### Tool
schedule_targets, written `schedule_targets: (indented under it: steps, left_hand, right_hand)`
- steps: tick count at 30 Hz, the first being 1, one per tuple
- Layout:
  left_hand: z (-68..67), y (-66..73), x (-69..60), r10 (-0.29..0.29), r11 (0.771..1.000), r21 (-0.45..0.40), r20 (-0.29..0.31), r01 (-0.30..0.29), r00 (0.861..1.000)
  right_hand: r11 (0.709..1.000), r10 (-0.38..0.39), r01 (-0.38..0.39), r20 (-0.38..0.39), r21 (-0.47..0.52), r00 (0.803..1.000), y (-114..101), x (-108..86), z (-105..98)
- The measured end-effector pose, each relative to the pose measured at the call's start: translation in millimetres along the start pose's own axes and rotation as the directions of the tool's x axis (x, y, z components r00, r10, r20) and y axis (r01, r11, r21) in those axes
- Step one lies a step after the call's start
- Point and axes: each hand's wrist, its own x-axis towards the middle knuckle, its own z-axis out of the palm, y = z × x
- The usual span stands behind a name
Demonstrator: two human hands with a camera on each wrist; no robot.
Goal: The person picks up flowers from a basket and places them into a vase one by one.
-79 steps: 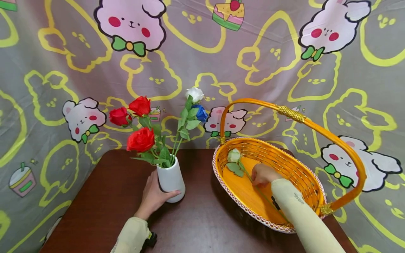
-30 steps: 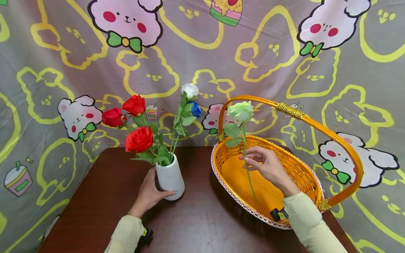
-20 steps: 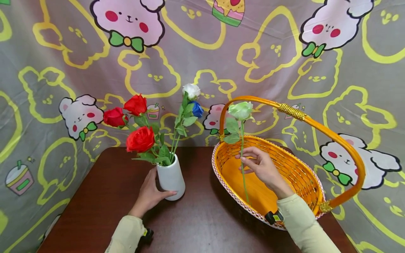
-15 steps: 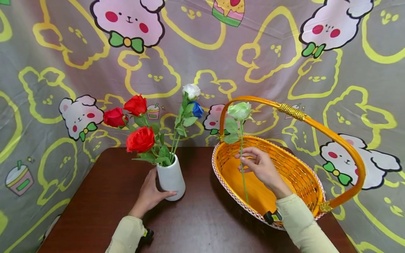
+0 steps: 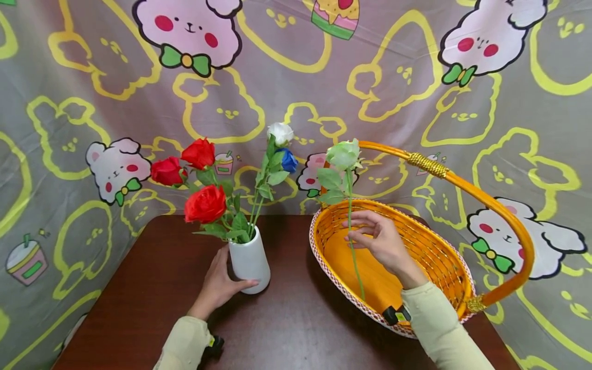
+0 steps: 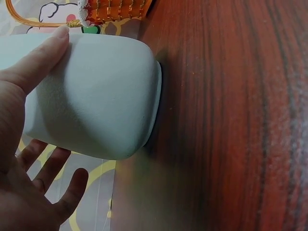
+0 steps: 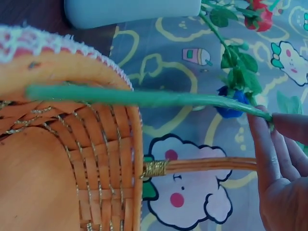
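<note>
My left hand holds the white vase low on its body, thumb across the front; in the left wrist view the thumb lies along the vase and some fingers show past its other side. In the vase stand several roses: red ones leaning left, a white rose and a blue rose leaning right. My right hand pinches the stem of a pale green rose between thumb and fingers. This rose is upright over the basket, and its stem points down toward the basket's inside.
An orange woven basket with a tall arched handle stands on the right of the dark brown table. Behind the table hangs a grey cloth with cartoon rabbits.
The pale green rose was lying in the basket; my right hand has picked it up and raised it upright. Lately it has shifted slightly left. The left hand stays on the vase.
</note>
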Motion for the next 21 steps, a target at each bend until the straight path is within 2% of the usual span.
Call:
schedule_targets:
  steps: [7, 15, 21]
  left_hand:
    - [1.8, 0.7, 0.5, 0.003, 1.0, 0.0, -0.006, -0.003, 1.0]
    - [2.2, 2.2, 2.4, 0.022, 0.999, 0.023, -0.006, -0.022, 1.0]
    - [0.4, 2.6, 4.3, 0.031, 1.0, 0.003, 0.027, -0.031, 0.999]
  right_hand:
    - [0.998, -0.053, 0.055, -0.044, 0.043, 0.998, -6, -1.9, 8]
    - [0.982, -0.015, 0.015, -0.005, 0.19, 1.0, 0, 0.4, 29]
    - [0.974, -0.012, 0.015, -0.011, 0.224, 1.0, 6, 5.8, 45]
